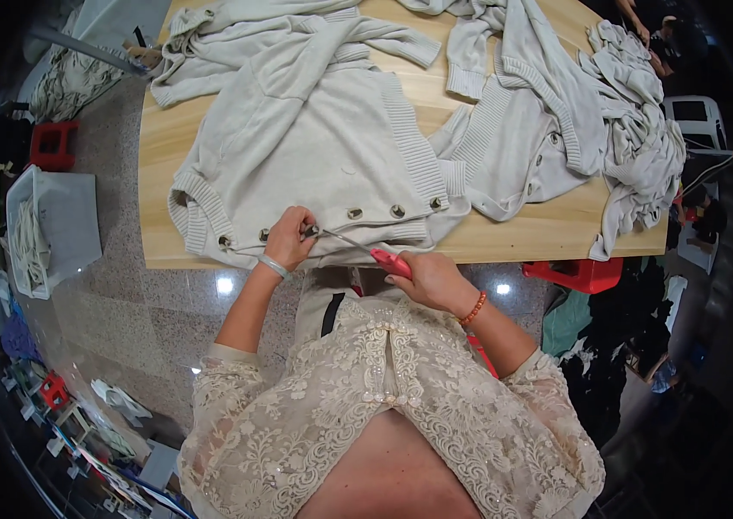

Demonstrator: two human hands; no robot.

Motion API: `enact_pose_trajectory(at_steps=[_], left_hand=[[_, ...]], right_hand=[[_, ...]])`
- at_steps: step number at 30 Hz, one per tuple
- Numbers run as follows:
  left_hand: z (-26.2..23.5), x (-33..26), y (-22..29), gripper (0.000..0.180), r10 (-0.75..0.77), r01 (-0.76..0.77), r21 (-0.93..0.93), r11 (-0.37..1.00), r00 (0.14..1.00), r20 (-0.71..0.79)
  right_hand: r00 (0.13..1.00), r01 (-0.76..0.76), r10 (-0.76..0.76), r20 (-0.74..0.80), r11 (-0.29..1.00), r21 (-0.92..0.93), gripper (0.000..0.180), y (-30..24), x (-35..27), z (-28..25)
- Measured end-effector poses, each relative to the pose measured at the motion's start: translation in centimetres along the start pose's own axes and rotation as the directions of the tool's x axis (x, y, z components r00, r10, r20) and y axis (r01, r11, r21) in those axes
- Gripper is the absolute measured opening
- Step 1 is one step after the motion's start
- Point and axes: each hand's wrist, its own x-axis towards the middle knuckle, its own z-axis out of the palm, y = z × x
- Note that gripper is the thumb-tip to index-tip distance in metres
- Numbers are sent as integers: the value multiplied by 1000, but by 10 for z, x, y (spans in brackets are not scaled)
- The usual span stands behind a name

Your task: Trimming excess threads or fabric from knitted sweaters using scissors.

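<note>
A light grey knitted cardigan lies spread on the table in front of me, its row of dark buttons along the near edge. My left hand is closed in a pinch at one of these buttons, beside the button band. In my right hand is a red-handled tool with a slim metal shaft; I cannot tell its exact kind. Its metal end reaches left to the button at my left fingertips. The fingers of my right hand wrap round the handle.
More grey cardigans lie on the wooden table, with a heap of knitwear at its right end. On the floor to the left stand a white bin and a red stool. Another red stool is by the right corner.
</note>
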Motion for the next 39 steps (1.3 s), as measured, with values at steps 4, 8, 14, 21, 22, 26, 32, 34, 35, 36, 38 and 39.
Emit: enact_pose_trajectory(at_steps=[4,8,14,21,22,26,32,34,35,36,38,39], left_hand=[[-4,2,9,24,75,-86,109,990,992,103],[-4,2,33,22,206,-216,362,907,976,66],[46,29,56,26,189,-179,102,979,977,-98],[53,46,50,21,8,-37,174,984,986,165],[54,46,48,21,12,-44,179,983,985,173],[62,42,50,21,193,-203,219,954,979,69],[54,50,36,18,52,-61,87,994,994,92],[52,52,45,17,-4,-12,80,997,980,199],[53,52,45,17,1,-18,81,997,979,205],[52,53,47,19,55,-86,133,987,974,222],[56,53,51,21,112,-159,180,971,962,247],[60,52,64,24,261,-300,222,928,947,189]], right_hand=[[1000,18,-19,14,999,29,36,-4,-3,15],[998,-28,33,-48,995,98,29,8,-18,6],[976,-166,180,-119,979,118,31,31,-49,-16],[985,-157,159,-63,987,42,37,41,-61,-12],[984,-161,164,-69,986,51,37,39,-59,-10],[985,-160,165,-49,982,101,41,43,-59,-4],[981,-164,178,-83,975,147,40,46,-64,-3],[987,-138,148,-65,980,145,38,48,-64,2],[985,-143,154,-71,978,149,38,49,-66,3],[984,-139,155,-84,976,170,37,51,-68,3],[981,-143,164,-100,971,192,35,56,-73,4],[973,-176,199,-118,967,182,33,60,-77,4]])
